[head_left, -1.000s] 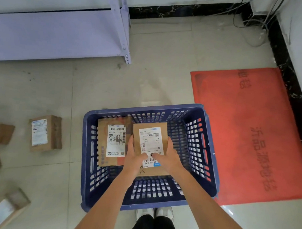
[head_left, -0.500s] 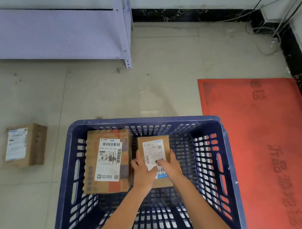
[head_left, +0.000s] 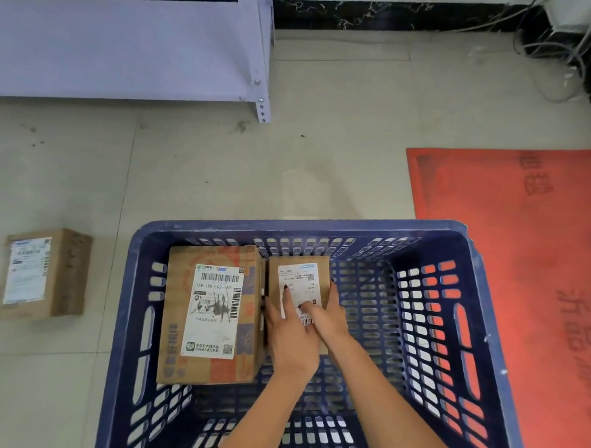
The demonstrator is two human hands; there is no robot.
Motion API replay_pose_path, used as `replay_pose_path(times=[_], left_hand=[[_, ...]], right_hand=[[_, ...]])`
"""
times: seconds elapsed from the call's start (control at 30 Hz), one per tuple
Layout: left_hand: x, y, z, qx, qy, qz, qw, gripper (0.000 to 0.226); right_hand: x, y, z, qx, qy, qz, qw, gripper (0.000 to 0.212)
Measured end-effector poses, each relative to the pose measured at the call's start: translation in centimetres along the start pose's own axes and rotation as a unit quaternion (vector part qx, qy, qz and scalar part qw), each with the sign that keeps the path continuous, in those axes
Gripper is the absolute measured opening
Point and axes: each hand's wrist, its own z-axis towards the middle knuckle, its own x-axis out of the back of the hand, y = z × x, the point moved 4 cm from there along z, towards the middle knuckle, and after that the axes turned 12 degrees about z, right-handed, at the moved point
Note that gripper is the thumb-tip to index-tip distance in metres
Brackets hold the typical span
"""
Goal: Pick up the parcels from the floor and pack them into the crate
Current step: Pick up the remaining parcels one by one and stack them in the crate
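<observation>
A blue slotted plastic crate point(head_left: 469, 297) fills the lower middle of the head view. Inside it, at the back left, lies a large cardboard parcel point(head_left: 210, 314) with a white shipping label. Right beside it sits a smaller cardboard parcel point(head_left: 299, 277) with a white label. My left hand point(head_left: 292, 337) and my right hand point(head_left: 327, 320) both rest on this small parcel, fingers over its label and sides, deep in the crate. Another labelled parcel point(head_left: 43, 273) lies on the tiled floor left of the crate.
A pale metal shelf unit point(head_left: 126, 47) stands at the back left, its leg point(head_left: 262, 105) on the floor. A red mat point(head_left: 522, 215) lies to the right, partly under the crate. Cables point(head_left: 561, 42) trail in the back right corner.
Both hands have lowered the small parcel down into the crate, next to the large parcel. The camera has come closer to the crate, so fewer floor parcels show at the left.
</observation>
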Motion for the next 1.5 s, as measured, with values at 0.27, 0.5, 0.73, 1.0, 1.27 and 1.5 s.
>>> replay_pose_path(times=[0.27,0.5,0.73,1.0,1.27,1.5], left_hand=[[3.6,0.0,-3.2,-0.066,-0.011,-0.066,0.996,0.064],[13.0,0.1,-8.7,0.007,0.037,-0.207,0.978,0.052],[22.6,-4.1,-11.1,0.059,0.057,-0.289,0.954,0.049],[32.5,-17.2,-9.3,0.058,0.063,-0.242,0.967,0.069],[38.6,-33.5,-8.7,0.133,0.033,-0.178,0.974,0.068],[40.3,-39.7,-6.4,0.161,0.040,-0.191,0.967,0.063]], right_hand=[[1.3,-1.5,-4.4,0.002,0.022,-0.048,0.999,0.087],[1.2,-7.0,-14.4,0.076,-0.030,-0.018,0.997,0.065],[-3.8,-12.0,-22.0,0.111,-0.043,-0.024,0.993,0.061],[-16.5,-14.6,-26.9,0.108,-0.093,-0.022,0.990,0.070],[-33.0,-13.4,-30.2,0.066,-0.117,-0.031,0.990,0.073],[-40.3,-11.2,-30.6,0.034,-0.131,-0.001,0.991,0.094]])
